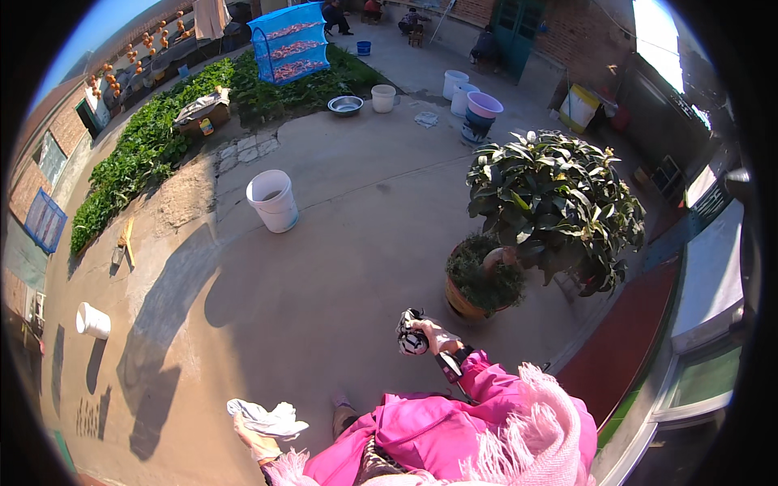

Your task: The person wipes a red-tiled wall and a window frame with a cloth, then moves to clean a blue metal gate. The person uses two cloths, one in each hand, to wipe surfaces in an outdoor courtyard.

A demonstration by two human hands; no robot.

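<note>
My left hand (258, 438), low in the view, grips a crumpled white cloth (275, 419). Out ahead of my body, my right hand (439, 336) is closed on a bunched black-and-white cloth item (413, 341), whose kind I cannot tell. A dark band and a device are on that wrist. Close beyond my right hand stands a glazed plant pot (463, 299), with a leafy, broad-leaved shrub (556, 200) leaning out of it to the right. A bright pink jacket sleeve (495, 376) and a fringed pale pink scarf (562, 419) cover my arm and shoulder.
A white bucket (273, 206) stands on the concrete ahead; another white bucket (93, 321) is to the left. Farther off are a metal basin (345, 106), stacked tubs (484, 106), a green vegetable bed (143, 140) and a blue hanging drying net (289, 42). Several people sit near the far wall.
</note>
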